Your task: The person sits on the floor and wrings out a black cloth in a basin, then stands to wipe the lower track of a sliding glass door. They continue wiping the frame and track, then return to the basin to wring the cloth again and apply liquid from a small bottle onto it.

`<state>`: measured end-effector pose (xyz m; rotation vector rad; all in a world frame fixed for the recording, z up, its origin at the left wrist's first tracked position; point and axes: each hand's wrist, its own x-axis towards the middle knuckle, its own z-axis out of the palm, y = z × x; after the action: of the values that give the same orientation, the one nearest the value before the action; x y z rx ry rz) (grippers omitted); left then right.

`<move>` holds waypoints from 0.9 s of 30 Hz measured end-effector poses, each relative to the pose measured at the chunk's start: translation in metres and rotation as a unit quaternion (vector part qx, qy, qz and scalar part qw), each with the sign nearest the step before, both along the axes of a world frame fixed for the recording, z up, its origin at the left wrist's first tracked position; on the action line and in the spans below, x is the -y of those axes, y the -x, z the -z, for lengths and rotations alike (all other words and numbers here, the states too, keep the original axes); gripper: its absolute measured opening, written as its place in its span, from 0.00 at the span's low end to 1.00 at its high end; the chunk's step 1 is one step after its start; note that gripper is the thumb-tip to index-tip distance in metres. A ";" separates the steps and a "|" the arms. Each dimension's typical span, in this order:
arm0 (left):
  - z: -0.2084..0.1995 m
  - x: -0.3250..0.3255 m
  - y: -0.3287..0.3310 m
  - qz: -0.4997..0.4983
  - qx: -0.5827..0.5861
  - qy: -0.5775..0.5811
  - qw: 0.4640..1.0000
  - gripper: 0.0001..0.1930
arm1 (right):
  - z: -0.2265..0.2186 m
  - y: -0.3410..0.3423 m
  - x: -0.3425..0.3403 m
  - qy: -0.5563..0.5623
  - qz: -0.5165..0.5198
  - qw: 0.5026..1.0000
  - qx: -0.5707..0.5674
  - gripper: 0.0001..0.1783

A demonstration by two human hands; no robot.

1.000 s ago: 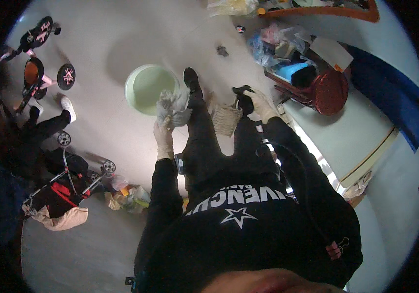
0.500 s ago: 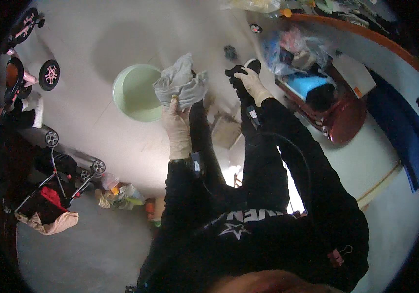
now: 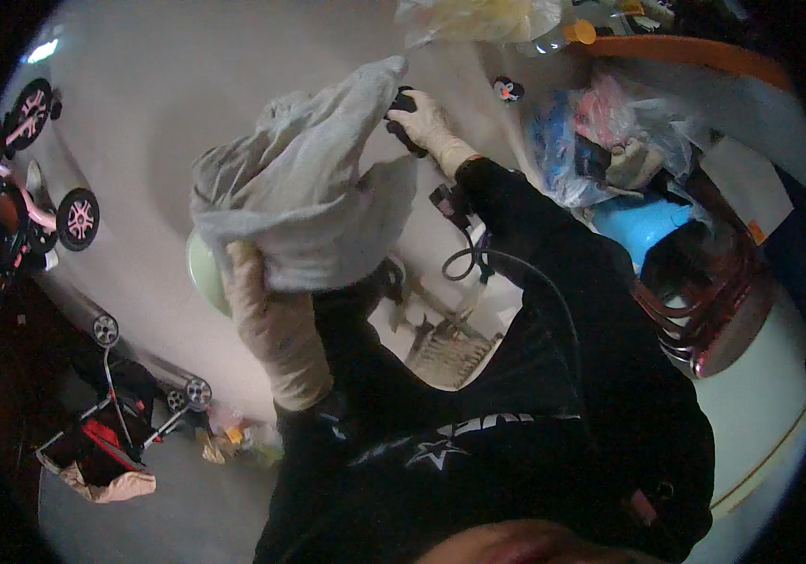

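My left hand (image 3: 257, 310), in a pale glove, grips the lower edge of a crumpled grey cloth (image 3: 290, 188). The cloth is spread up and large in front of me. Behind it, a strip of a light green basin (image 3: 205, 268) shows; the rest of the basin is covered. At the cloth's upper right is my right hand (image 3: 426, 122), also gloved, with its fingers curled round something black (image 3: 407, 141) whose kind I cannot make out. Parts of both hands' fingers are hidden.
A pink-wheeled child's bike (image 3: 77, 218) and a folding stroller (image 3: 107, 442) stand on the left. At right are a plastic bag of things (image 3: 610, 127), a blue item (image 3: 642, 226) and a dark red chair (image 3: 727, 324). A bottle with an orange cap (image 3: 553, 38) lies at the top.
The cloth has come up closer and spread wider, now hiding most of the basin. My right hand has moved up and left to beside the cloth, with the black thing. My view has shifted.
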<state>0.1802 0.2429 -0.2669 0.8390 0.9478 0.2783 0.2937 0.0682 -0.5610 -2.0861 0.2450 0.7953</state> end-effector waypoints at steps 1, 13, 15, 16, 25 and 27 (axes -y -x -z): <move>-0.001 0.003 0.001 0.004 0.031 0.013 0.999 0.26 | 0.003 -0.008 -0.006 -0.014 0.000 1.000 0.015 0.31; -0.003 0.031 0.046 0.196 0.052 -0.410 0.889 0.20 | 0.004 -0.021 0.054 0.150 0.009 0.980 0.132 0.20; -0.002 0.029 0.047 0.167 0.103 -0.303 0.933 0.18 | 0.008 -0.024 0.094 0.077 -0.010 0.989 0.125 0.18; -0.002 0.028 0.047 0.142 0.149 -0.193 0.959 0.17 | 0.013 -0.017 0.112 0.135 -0.064 0.978 0.143 0.16; -0.023 0.020 0.007 0.332 -0.007 -0.470 0.817 0.27 | 0.062 0.087 0.135 0.381 -0.450 0.795 0.144 0.15; -0.012 0.014 -0.017 0.330 -0.011 -0.475 0.815 0.28 | 0.048 0.100 0.116 0.194 -0.115 0.974 0.010 0.17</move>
<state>0.1972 0.2285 -0.2548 2.0417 0.4307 0.1151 0.1934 -0.0479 -0.6091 -2.5221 0.1581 0.9208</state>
